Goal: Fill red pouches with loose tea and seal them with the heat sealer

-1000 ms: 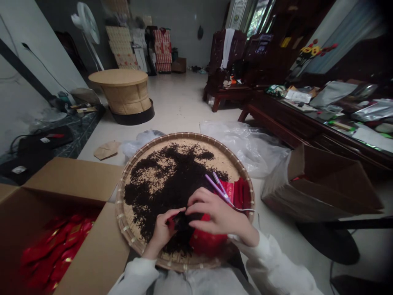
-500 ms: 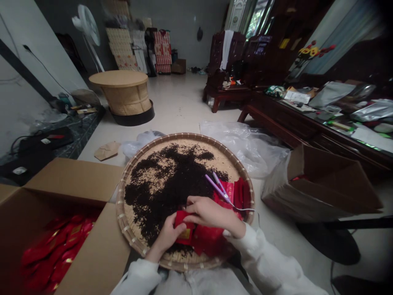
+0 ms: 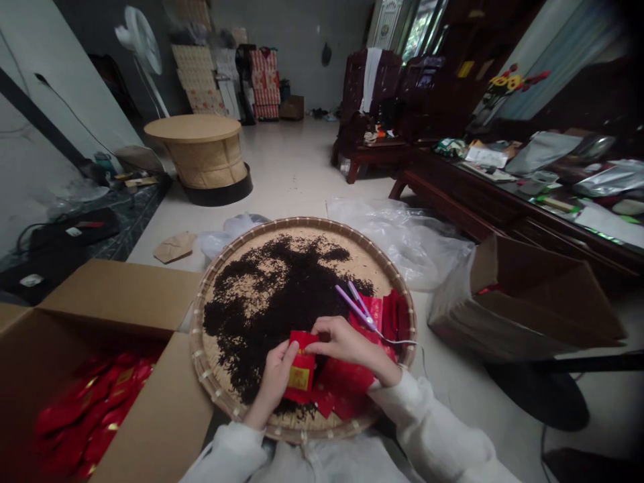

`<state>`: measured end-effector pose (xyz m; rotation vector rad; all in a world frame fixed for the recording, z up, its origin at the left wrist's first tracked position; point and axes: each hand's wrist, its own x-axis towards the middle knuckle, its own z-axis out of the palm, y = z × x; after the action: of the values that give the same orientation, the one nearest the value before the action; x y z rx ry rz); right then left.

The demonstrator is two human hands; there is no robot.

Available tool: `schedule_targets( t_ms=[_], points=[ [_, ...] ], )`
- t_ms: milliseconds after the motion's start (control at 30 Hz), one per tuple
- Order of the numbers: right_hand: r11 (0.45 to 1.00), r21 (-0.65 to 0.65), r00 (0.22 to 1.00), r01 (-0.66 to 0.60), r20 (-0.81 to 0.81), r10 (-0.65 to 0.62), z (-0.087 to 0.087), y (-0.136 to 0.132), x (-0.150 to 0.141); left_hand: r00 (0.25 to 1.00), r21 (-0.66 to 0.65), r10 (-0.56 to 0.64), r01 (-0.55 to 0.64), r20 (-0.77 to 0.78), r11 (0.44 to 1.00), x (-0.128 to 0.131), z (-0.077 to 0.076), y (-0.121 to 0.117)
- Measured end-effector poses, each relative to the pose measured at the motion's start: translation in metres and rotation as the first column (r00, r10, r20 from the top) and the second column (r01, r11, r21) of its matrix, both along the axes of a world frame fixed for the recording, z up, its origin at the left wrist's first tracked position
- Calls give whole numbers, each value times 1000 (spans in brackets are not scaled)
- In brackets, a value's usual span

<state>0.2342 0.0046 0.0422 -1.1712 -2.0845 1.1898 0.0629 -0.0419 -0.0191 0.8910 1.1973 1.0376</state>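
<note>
A small red packet [image 3: 300, 378] with a gold label stands between my two hands, over the near part of a round woven bamboo tray [image 3: 200, 349]. My left hand [image 3: 276, 372] is closed on its left edge, thumb on the front. My right hand [image 3: 338, 341] pinches the packet near its upper right edge. Dark loose tea leaves [image 3: 296, 295] are spread across the tray. More red packets [image 3: 347, 389] lie under my right forearm. A purple hand sealer [image 3: 358, 307], shaped like a small hair straightener, rests with its jaws apart on red packets at the tray's right.
At the left, an open cardboard box [image 3: 166, 396] holds many red packets [image 3: 111, 402]. Another open carton [image 3: 533, 302] stands at the right. Clear plastic sheeting [image 3: 397, 241] lies on the floor behind the tray. A white cord [image 3: 402, 343] runs from the sealer over the rim.
The packet has come more upright, and its front with the gold label now shows more fully. My right hand has shifted slightly up and to the right along its top.
</note>
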Motion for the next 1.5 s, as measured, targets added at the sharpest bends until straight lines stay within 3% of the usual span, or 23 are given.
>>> schedule_targets(
  t_ms=[233,433,567,733,833,967,1100,1167,1267,1300,1367,1500],
  points=[
    [940,-257,919,223,-265,-291,-29,-5,-15,992,22,122,-121,-30,992,2,1,-2],
    [858,-379,841,347,-279,-464,-44,-11,-19,992,45,103,-100,-70,994,4,-2,-1],
    [880,-255,841,400,-280,-464,-44,-13,-19,993,33,67,-64,-102,997,5,3,2],
    [945,-132,926,299,-198,-321,-46,-13,-16,999,-9,6,-7,-46,1000,5,7,2],
    [958,-38,944,284,-165,-286,-47,-14,-16,998,-69,-11,15,55,998,7,5,-2],
    [974,-10,965,224,-136,-224,-47,-15,-16,974,-189,-5,50,229,981,13,1,-7],
    [977,61,978,203,-54,-200,-48,-2,0,963,-288,20,61,269,956,15,1,-8],
    [924,215,942,317,41,-333,-54,13,18,963,-309,45,40,264,950,13,2,-7],
    [776,422,734,469,303,-608,-70,39,48,965,-312,68,15,253,950,10,4,-6],
    [769,430,672,473,390,-630,-77,46,56,965,-309,75,6,251,951,9,5,-5],
    [805,387,625,450,508,-593,-89,58,68,964,-301,84,-5,250,954,7,5,-4],
    [849,285,649,444,551,-524,-100,65,75,964,-281,83,-8,254,960,7,5,-4]
  ],
)
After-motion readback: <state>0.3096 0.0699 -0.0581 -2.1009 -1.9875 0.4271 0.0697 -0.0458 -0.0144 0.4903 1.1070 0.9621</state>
